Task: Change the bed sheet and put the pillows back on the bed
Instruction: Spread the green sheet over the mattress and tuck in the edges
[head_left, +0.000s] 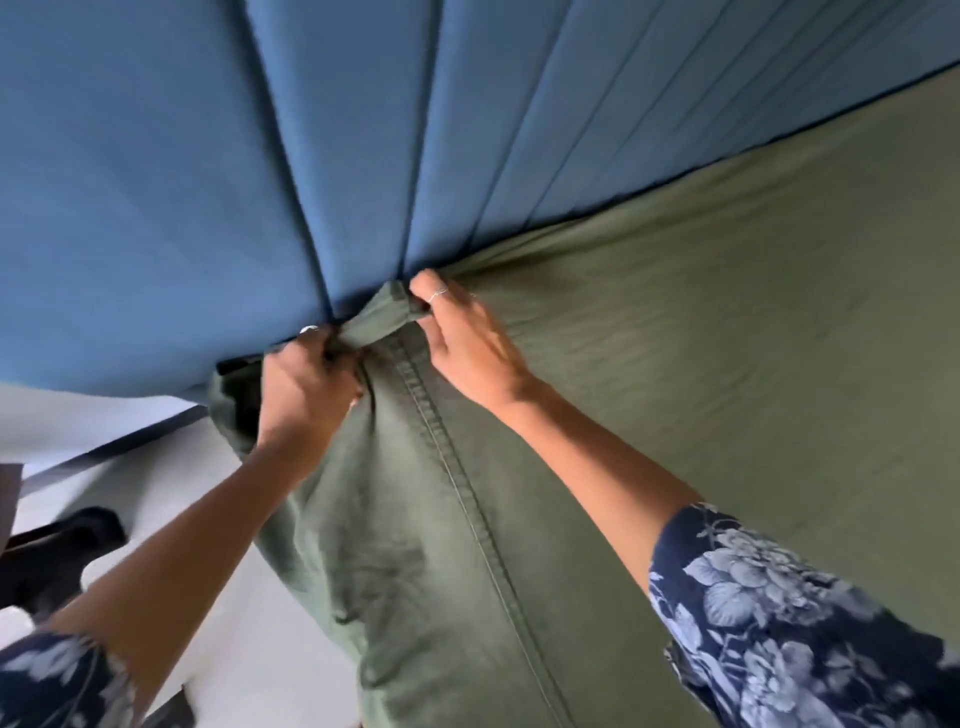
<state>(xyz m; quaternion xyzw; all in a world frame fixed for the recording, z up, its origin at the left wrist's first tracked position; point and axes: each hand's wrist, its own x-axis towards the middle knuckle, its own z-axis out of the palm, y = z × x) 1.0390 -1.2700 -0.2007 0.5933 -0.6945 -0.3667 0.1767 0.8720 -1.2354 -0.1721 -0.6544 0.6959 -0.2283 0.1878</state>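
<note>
and here's the corner, right at the foot of the blue padded headboard. the green bed sheet is spread across the bed to the right and wraps down over the near corner, its stitched seam running from the hands toward the camera. a bunched fold of that sheet sits between the two hands, pulled up against the base of the headboard.

the left hand has its fingers curled tight into the gathered cloth just left of the seam, knuckles up, holding the sheet; the fingertips themselves are buried in the fabric. the right hand pinches the same fold from the other side, thumb under, index finger with a thin ring over the top, the remaining fingers lying loosely on the sheet.

both forearms reach forward and converge on the corner, the left coming in from low left, the right from low right. floral dark-blue sleeves end above the elbows.

left of the bed, pale floor shows, with a blurred dark object on it that can't be made out. the headboard presses close against the sheet's corner, right where the fingers work.
</note>
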